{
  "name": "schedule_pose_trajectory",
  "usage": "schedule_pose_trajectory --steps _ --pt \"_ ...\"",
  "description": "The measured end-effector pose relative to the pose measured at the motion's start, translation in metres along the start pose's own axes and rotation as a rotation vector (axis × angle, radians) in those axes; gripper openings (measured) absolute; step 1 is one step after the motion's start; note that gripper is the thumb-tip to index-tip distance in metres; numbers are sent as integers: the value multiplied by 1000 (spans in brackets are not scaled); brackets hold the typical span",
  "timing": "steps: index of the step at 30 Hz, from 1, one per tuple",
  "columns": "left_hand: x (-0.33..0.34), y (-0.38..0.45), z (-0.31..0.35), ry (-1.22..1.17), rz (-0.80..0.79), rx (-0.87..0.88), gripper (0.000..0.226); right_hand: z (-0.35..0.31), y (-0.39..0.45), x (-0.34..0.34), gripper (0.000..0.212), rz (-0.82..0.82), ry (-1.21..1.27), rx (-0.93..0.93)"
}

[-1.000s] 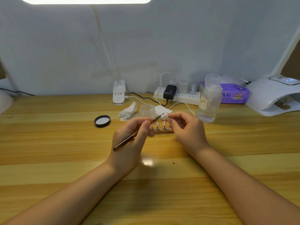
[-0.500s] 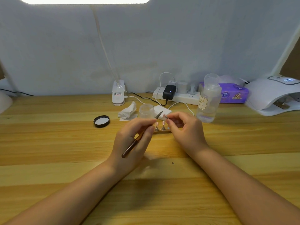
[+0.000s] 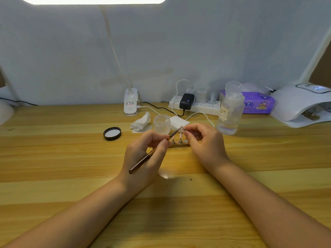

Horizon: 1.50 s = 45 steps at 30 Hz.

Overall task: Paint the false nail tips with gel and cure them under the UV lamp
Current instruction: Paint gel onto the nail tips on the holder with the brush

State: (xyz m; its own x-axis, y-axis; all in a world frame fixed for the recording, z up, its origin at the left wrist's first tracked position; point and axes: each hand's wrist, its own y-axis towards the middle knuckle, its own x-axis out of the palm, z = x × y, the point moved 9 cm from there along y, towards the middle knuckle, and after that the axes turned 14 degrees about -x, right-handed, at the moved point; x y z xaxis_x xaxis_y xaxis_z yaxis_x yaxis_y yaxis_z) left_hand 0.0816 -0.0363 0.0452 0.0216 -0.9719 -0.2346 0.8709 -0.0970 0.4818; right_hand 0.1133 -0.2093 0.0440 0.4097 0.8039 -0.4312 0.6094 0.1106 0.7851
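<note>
My left hand (image 3: 146,156) grips a thin brown gel brush (image 3: 143,161), its tip pointing up and right to a small false nail tip (image 3: 182,129). My right hand (image 3: 204,142) pinches that nail tip by its stand, just above a small wooden holder (image 3: 180,144) with a few nail tips on metal pegs. The brush tip touches or nearly touches the held nail. An open frosted gel jar (image 3: 162,124) stands just behind the hands. The white UV lamp (image 3: 300,104) sits at the far right of the table.
A black jar lid (image 3: 112,133) lies to the left and crumpled tissue (image 3: 141,122) behind. A clear liquid bottle (image 3: 231,111), power strip with chargers (image 3: 195,104), purple tissue pack (image 3: 258,102) and lamp clamp (image 3: 131,104) line the back wall on the wooden table (image 3: 71,158).
The brush has swung from lying low and flat to a steeper angle, its tip rising to the nail tip. My right hand has lifted the nail tip slightly.
</note>
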Motion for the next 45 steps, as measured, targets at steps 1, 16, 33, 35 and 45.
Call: schedule_pose_trajectory --steps 1,16,33,35,45 --pt "0 0 -1 -11 8 -9 13 -1 0 0 15 -4 -1 -4" --pt "0 1 -7 -113 -26 -95 14 -1 -2 3 14 -19 50 -6" --pt "3 2 -15 -210 -56 -159 17 4 -4 5 15 -13 235 84" --pt "4 2 -14 -234 -71 -159 15 5 -5 4 15 -1 242 96" --pt "2 1 -11 -267 -40 -151 18 4 -2 0 15 8 120 44"
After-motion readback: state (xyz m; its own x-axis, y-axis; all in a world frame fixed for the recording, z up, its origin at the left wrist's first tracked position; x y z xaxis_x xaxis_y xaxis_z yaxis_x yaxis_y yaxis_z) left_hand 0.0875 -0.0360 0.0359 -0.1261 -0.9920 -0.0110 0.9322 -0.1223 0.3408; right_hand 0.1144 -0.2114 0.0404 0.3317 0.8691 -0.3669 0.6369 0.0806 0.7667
